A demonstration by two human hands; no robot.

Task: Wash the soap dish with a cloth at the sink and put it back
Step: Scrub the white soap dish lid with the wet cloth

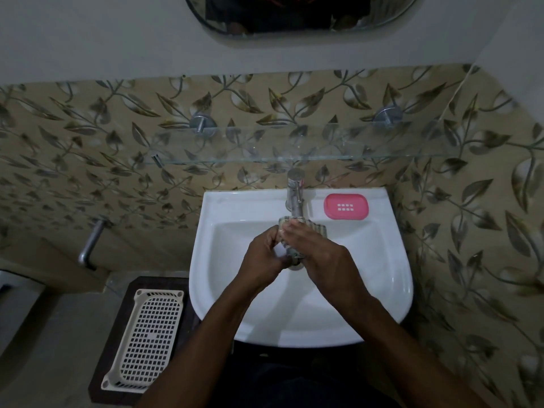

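Note:
A pink soap dish point(346, 206) with a small grid of drain holes lies on the white sink's point(223, 207) back rim, just right of the chrome tap point(295, 192). Both hands are over the basin below the tap spout, apart from the dish. Between them is a bunched greyish ribbed cloth point(316, 227). My left hand point(262, 257) grips its lower left part with curled fingers. My right hand point(318, 254) wraps over it from the right and hides most of it. Whether water is running I cannot tell.
A glass shelf point(294, 156) juts from the leaf-patterned wall above the tap, with a mirror point(294, 22) higher up. A cream perforated basket point(147, 340) lies on a dark stand left of the sink. A metal pipe point(88, 248) sticks out of the left wall.

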